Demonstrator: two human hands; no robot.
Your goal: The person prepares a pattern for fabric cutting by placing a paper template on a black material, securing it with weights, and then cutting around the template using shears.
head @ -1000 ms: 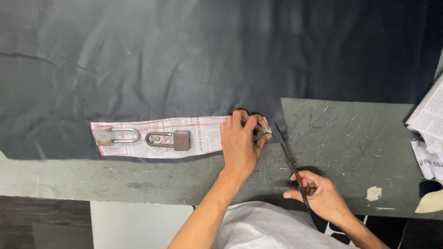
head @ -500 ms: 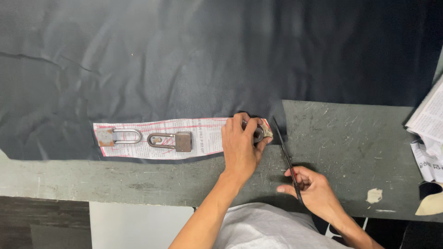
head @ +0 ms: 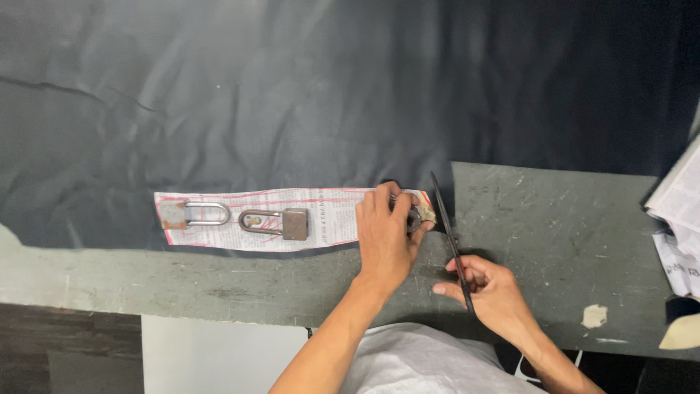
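A big sheet of black material [head: 306, 102] covers most of a grey worktable [head: 554, 219]. On its near edge lies a long strip of newsprint paper [head: 328, 211], weighted by two padlocks [head: 193, 214] [head: 277, 222]. My left hand [head: 385, 233] presses flat on the strip's right end, over a third lock [head: 417, 217] that is partly hidden under the fingers. My right hand [head: 488, 292] grips the handles of long black scissors [head: 446, 226]. Their blades point away from me along the strip's right end, at the edge of the black sheet.
A stack of newspapers [head: 682, 219] lies at the table's right edge. Small pale scraps [head: 594, 316] [head: 682, 332] rest on the grey surface near the front right. The table's front edge runs along the bottom, with my white shirt [head: 423, 365] below it.
My right hand and the scissors have shifted slightly forward along the strip's right end. The left hand stays pressed on the paper.
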